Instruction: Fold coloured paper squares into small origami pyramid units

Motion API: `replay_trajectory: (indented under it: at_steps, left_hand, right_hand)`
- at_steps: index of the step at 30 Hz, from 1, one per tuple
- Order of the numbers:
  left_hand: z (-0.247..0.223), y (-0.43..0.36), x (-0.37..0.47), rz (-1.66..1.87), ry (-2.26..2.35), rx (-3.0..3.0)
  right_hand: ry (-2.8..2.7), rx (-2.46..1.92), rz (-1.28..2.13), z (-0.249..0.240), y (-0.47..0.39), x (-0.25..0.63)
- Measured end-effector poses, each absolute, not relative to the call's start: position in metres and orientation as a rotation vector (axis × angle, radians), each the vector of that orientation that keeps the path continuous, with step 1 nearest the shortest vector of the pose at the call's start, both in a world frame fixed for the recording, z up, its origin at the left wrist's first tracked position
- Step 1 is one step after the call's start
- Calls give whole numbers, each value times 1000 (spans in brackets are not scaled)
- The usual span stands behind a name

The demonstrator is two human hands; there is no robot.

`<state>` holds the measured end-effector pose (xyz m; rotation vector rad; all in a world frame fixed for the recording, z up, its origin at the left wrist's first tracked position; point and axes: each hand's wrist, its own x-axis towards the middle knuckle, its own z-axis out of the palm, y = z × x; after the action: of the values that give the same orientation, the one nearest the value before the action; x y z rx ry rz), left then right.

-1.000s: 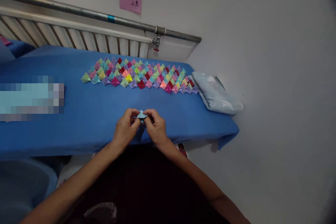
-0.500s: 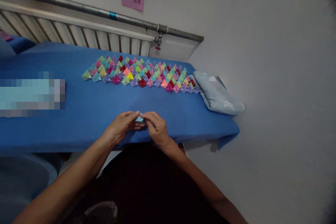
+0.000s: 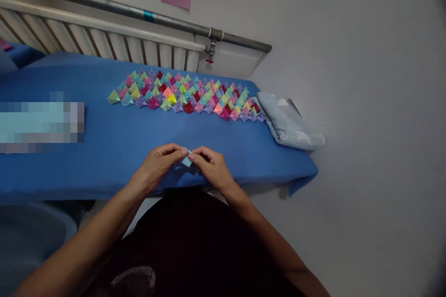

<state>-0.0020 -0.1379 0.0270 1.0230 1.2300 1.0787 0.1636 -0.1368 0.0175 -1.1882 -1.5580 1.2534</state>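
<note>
Pinching the paper (image 3: 187, 161) from either side, left hand (image 3: 157, 165) and right hand (image 3: 215, 170) lie equally close, its free corner pointing near.

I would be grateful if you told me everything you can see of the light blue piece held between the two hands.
The light blue piece is small and plain and looks like folded paper. Its visible face is pale and flat, with a corner pointing toward the person's body; any creases are too small to make out. The left hand and right hand pinch it from either side, their thumbs partly covering it. It shows against the blue cloth; contact with the cloth cannot be told.
</note>
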Motion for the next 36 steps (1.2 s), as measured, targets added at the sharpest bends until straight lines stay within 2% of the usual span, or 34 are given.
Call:
replay_trajectory:
  at_steps: [10, 19, 25, 36]
  left_hand:
    - [29, -139, -1, 1134, 1288, 1194]
    - [28, -141, -2, 1135, 1267, 1212]
    - [28, -139, -4, 1078, 1270, 1296]
    - [30, -146, -11, 1015, 1252, 1204]
  right_hand:
    - [-1551, -1153, 1107, 15, -138, 161]
    - [-1567, -1146, 1158, 20, -140, 162]
    - [-1609, -1126, 1445, 16, -136, 162]
    - [-1590, -1151, 1363, 13, -138, 161]
